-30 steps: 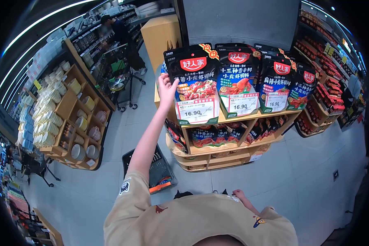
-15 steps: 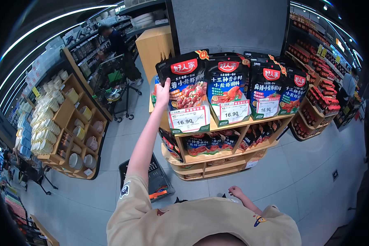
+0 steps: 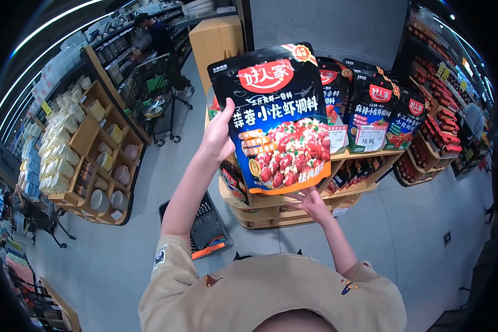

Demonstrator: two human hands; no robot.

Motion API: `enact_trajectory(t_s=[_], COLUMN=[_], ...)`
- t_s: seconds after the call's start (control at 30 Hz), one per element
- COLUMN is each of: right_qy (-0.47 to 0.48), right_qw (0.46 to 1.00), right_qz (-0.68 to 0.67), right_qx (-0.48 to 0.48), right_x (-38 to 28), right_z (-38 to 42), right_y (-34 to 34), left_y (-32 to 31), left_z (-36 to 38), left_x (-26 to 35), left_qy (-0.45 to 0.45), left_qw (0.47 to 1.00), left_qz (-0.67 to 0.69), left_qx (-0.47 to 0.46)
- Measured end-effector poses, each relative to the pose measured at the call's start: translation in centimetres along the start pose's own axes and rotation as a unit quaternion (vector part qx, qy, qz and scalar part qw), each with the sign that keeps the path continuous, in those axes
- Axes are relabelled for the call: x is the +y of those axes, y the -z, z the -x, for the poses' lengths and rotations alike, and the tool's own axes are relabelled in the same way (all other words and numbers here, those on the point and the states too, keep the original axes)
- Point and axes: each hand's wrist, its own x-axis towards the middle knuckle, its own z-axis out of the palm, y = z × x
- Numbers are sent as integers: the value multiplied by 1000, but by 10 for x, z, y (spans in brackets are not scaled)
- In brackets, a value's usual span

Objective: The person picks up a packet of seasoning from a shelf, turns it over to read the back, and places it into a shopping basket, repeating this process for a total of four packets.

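A large black and blue seasoning pouch [image 3: 276,119] with a red logo and a crayfish picture is held up in front of the display shelf. My left hand [image 3: 220,133] grips its left edge, thumb on the front and the other fingers hidden behind. At the pouch's orange bottom edge is my right hand [image 3: 311,205], fingers spread, some of them hidden behind the pouch. Similar pouches [image 3: 369,110] stand upright on the wooden shelf [image 3: 343,156] behind, with price cards in front.
A black basket [image 3: 209,227] with an orange handle sits on the floor. Shelves of bowls [image 3: 99,200] are at the left. Beyond them a person [image 3: 161,41] stands by a shopping cart [image 3: 159,105]. Red goods [image 3: 434,133] fill the right-hand shelves.
The pouch has come off the shelf toward me in my left hand, and its price card no longer shows in front. My right hand has risen from my side to the pouch's bottom.
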Motion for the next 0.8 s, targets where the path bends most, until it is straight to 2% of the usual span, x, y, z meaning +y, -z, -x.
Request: enact_trajectory(t_s=[0.03,0.07,0.13,0.17,0.23,0.33,0.47,0.57,0.8], right_qy=[-9,-41,-22,-30,-38,-69,-80,-91,-85], right_qw=[1000,996,990,990,985,981,977,975,973], right_qz=[-10,-80,-137,-139,-108,-101,-115,-115,-127], right_qx=[5,26,6,12,126,151,158,168,170], right_x=[-3,-11,-6,-4,-5,4,10,14,18], right_z=[-3,-1,6,9,6,15,23,26,26], right_y=[-7,-16,-16,-19,-41,-43,-46,-45,-44], left_y=[0,0,10,14,23,41,56,58,59], left_z=[7,15,23,27,34,38,43,44,42], left_x=[-5,-10,-24,-29,-38,-50,-63,-64,-65], left_qy=[23,46,73,72,75,73,66,70,79], left_qw=[1000,999,997,997,996,996,996,994,994], left_qz=[1,4,28,28,34,-3,26,75,74], left_qx=[5,10,16,23,36,42,58,26,29])
